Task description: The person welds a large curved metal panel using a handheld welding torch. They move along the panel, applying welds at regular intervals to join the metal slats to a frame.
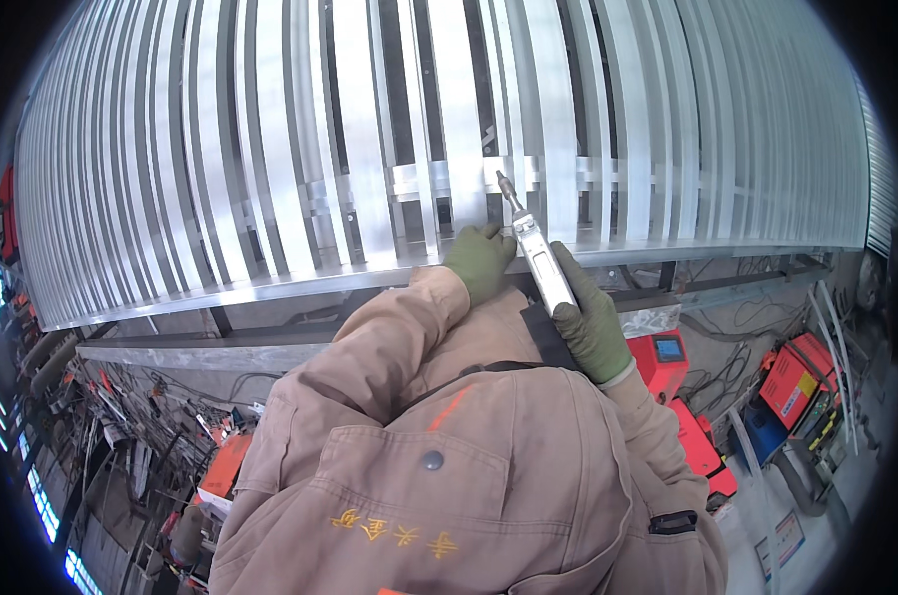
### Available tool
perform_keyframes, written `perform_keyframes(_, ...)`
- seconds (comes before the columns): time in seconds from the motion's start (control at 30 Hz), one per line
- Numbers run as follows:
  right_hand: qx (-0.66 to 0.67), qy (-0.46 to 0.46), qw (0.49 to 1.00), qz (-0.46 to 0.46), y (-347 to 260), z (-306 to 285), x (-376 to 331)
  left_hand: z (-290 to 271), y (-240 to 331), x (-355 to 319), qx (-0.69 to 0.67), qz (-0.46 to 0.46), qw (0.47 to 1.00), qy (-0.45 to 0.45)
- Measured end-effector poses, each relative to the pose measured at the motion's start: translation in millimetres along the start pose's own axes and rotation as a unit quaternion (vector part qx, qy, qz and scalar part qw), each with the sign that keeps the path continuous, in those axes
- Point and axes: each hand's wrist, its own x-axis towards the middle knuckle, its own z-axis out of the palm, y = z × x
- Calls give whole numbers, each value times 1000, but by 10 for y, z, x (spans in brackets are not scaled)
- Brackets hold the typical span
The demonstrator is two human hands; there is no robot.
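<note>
With your right grip (590, 327) wrapped around the silver pen-shaped tool (540, 256), keep its tip just beyond on the aluminium slat frame (449, 178) while your left grip (480, 260), fingers curled, braces beside it.

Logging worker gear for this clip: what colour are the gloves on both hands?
Olive green, on the left hand and the right hand holding the silver tool; head view.

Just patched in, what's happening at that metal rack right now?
A person in a tan work jacket and green gloves leans over a big panel of parallel metal slats. The right hand grips a slim silver pen-shaped power tool, its tip set against a cross strip between the slats. The left hand rests on the panel's front edge beside it. Red machines stand on the floor below.
</note>
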Motion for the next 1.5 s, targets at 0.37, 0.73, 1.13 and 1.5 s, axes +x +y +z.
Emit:
perform_keyframes(0.37,-12,46,999,-20,27,226,-143,-225,-340,56,192,112,967,-124)
perform_keyframes(0.73,-17,141,989,-37,-121,482,-226,-252,-334,269,194,140,949,-205)
perform_keyframes(1.13,-3,161,987,-8,-209,589,-370,-406,-241,305,209,140,936,-247)
perform_keyframes(1.5,4,161,987,-20,-241,594,-375,-337,-286,336,204,161,939,-224)
